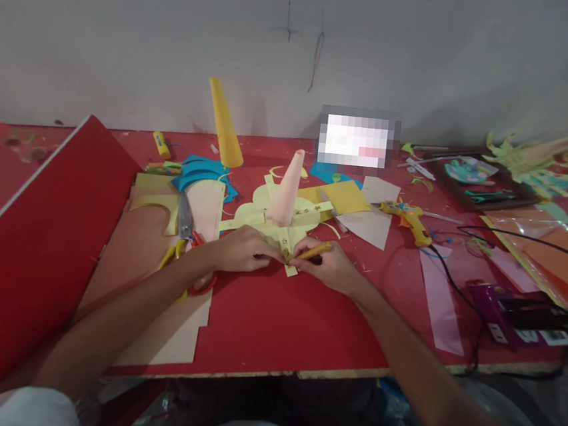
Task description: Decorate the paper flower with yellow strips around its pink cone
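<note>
My right hand grips a yellow pen, its tip at the near end of a pale yellow paper strip with dark letters on it. From the other side, my left hand holds the same strip with its fingertips. The strip runs out from the foot of a pale pink paper cone, which stands upright on a scalloped pale yellow paper base. Another lettered strip reaches to the right. Red-handled scissors lie partly hidden under my left forearm.
A yellow paper cone stands behind, near blue paper pieces. To the right are a yellow glue gun with a black cord and a purple box. A large red board slants up at left beside cardboard sheets.
</note>
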Motion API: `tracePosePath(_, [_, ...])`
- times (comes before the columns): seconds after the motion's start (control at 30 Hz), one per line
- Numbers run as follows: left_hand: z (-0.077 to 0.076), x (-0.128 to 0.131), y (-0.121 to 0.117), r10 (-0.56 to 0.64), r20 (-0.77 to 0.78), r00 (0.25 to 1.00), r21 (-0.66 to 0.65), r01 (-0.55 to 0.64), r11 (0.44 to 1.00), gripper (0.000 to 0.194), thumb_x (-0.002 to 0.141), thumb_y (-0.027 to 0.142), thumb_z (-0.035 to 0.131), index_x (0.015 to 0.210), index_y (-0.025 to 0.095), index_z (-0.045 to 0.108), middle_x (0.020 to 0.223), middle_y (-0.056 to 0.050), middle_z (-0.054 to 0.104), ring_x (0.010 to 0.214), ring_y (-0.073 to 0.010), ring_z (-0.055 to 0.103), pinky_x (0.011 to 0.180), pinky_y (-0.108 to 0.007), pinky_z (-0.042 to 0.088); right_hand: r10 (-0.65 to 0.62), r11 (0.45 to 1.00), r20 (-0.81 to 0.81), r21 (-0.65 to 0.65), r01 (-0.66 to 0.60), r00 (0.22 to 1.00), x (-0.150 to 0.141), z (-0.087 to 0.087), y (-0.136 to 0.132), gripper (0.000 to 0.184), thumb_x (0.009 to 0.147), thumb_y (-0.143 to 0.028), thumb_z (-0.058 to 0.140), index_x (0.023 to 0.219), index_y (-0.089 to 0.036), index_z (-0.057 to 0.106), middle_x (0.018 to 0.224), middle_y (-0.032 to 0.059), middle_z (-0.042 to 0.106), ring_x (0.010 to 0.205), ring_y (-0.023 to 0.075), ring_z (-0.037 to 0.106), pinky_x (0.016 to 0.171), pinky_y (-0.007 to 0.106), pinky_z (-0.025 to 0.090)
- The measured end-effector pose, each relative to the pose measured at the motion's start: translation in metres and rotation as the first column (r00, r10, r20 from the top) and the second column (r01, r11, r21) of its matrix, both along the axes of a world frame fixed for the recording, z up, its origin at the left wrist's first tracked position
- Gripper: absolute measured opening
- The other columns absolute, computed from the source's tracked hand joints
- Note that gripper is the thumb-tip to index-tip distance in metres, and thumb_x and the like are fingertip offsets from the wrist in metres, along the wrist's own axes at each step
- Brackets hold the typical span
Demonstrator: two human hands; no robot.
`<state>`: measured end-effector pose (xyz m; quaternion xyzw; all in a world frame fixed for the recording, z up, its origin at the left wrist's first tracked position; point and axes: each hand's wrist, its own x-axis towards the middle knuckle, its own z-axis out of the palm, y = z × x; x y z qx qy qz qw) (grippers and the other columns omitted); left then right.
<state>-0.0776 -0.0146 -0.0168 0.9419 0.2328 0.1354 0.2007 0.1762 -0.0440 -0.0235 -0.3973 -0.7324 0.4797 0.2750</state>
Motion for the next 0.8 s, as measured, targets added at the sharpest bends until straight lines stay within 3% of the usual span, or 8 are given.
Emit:
tracePosePath(0.13, [-0.002, 0.0, -0.004, 0.025, 0.034, 0.999, -0.013, -0.025, 1.0, 0.039, 0.085, 0.009, 0.053, 0.111, 0.028, 0.075, 0.082, 0.003, 0.077, 0.065, -0.0085, 0.064, 0.063, -0.019, 0.041, -0.033, 0.999, -0.047, -0.017, 0.033, 0.998, 0.001, 0.0, -0.001, 0.026, 0.089, -0.047, 0.071, 0.084, -0.022, 0.064, 0.068, -0.0015, 0.065, 0.063, 0.014, 0.058, 0.059, 0.027, 0.042])
tracePosePath(0.2, [-0.001, -0.001, -0.004, 0.174, 0.182, 0.968, -0.03, -0.171, 0.985, 0.03, 0.089, 0.012, 0.054, 0.111, 0.024, 0.069, 0.067, 0.006, 0.067, 0.054, -0.0074, 0.054, 0.057, -0.019, 0.039, -0.098, 0.995, -0.122, -0.033, 0.095, 0.988, 0.002, -0.001, 0.0, 0.027, 0.09, -0.048, 0.07, 0.084, -0.022, 0.062, 0.064, -0.0022, 0.063, 0.057, 0.0131, 0.055, 0.054, 0.026, 0.04])
tracePosePath(0.27, [0.002, -0.002, 0.001, 0.398, 0.433, 0.808, -0.083, -0.404, 0.911, 0.024, 0.093, 0.02, 0.059, 0.117, 0.023, 0.061, 0.066, 0.007, 0.06, 0.052, -0.0077, 0.048, 0.054, -0.019, 0.038, -0.173, 0.985, -0.207, -0.03, 0.171, 0.963, 0.003, -0.002, 0.002, 0.029, 0.091, -0.049, 0.067, 0.084, -0.022, 0.06, 0.061, -0.0029, 0.061, 0.053, 0.0125, 0.053, 0.051, 0.026, 0.039])
tracePosePath(0.33, [0.007, -0.003, 0.01, 0.515, 0.599, 0.613, -0.163, -0.537, 0.828, 0.043, 0.092, 0.03, 0.067, 0.131, 0.023, 0.051, 0.089, 0.0, 0.067, 0.068, -0.0103, 0.057, 0.063, -0.022, 0.046, -0.249, 0.966, -0.28, -0.008, 0.257, 0.927, 0.002, -0.001, 0.005, 0.029, 0.092, -0.049, 0.066, 0.083, -0.022, 0.059, 0.059, -0.0034, 0.059, 0.052, 0.0122, 0.053, 0.051, 0.027, 0.04])
tracePosePath(0.37, [0.008, -0.004, 0.016, 0.527, 0.614, 0.587, -0.191, -0.537, 0.821, 0.058, 0.09, 0.035, 0.07, 0.14, 0.024, 0.044, 0.107, -0.005, 0.068, 0.082, -0.0132, 0.062, 0.072, -0.026, 0.051, -0.28, 0.956, -0.309, -0.001, 0.294, 0.909, 0.002, 0.0, 0.007, 0.029, 0.092, -0.049, 0.067, 0.082, -0.022, 0.059, 0.058, -0.0035, 0.06, 0.052, 0.012, 0.053, 0.052, 0.027, 0.041])
tracePosePath(0.47, [0.008, -0.001, 0.029, 0.492, 0.495, 0.716, -0.263, -0.416, 0.87, 0.089, 0.087, 0.046, 0.073, 0.158, 0.027, 0.023, 0.141, -0.014, 0.058, 0.116, -0.0227, 0.061, 0.098, -0.039, 0.051, -0.337, 0.935, -0.366, -0.02, 0.355, 0.868, 0.0, 0.003, 0.012, 0.032, 0.091, -0.05, 0.069, 0.082, -0.022, 0.058, 0.057, -0.0041, 0.059, 0.05, 0.011, 0.053, 0.051, 0.026, 0.041])
tracePosePath(0.63, [0.0, 0.002, 0.03, 0.513, 0.357, 0.78, -0.362, -0.391, 0.846, 0.095, 0.089, 0.05, 0.07, 0.162, 0.028, 0.014, 0.13, -0.012, 0.066, 0.118, -0.025, 0.063, 0.101, -0.041, 0.051, -0.36, 0.928, -0.376, -0.05, 0.369, 0.854, -0.002, 0.005, 0.015, 0.037, 0.088, -0.056, 0.07, 0.081, -0.022, 0.057, 0.054, -0.0048, 0.058, 0.047, 0.0099, 0.05, 0.048, 0.025, 0.039])
tracePosePath(0.8, [0.001, 0.0, 0.035, 0.449, 0.327, 0.832, -0.186, -0.409, 0.893, 0.071, 0.085, 0.05, 0.075, 0.145, 0.023, 0.049, 0.128, -0.012, 0.065, 0.121, -0.0284, 0.06, 0.106, -0.046, 0.048, -0.387, 0.916, -0.367, -0.049, 0.398, 0.846, -0.002, 0.002, 0.017, 0.038, 0.088, -0.058, 0.069, 0.083, -0.022, 0.057, 0.054, -0.0052, 0.057, 0.046, 0.01, 0.049, 0.046, 0.025, 0.039])
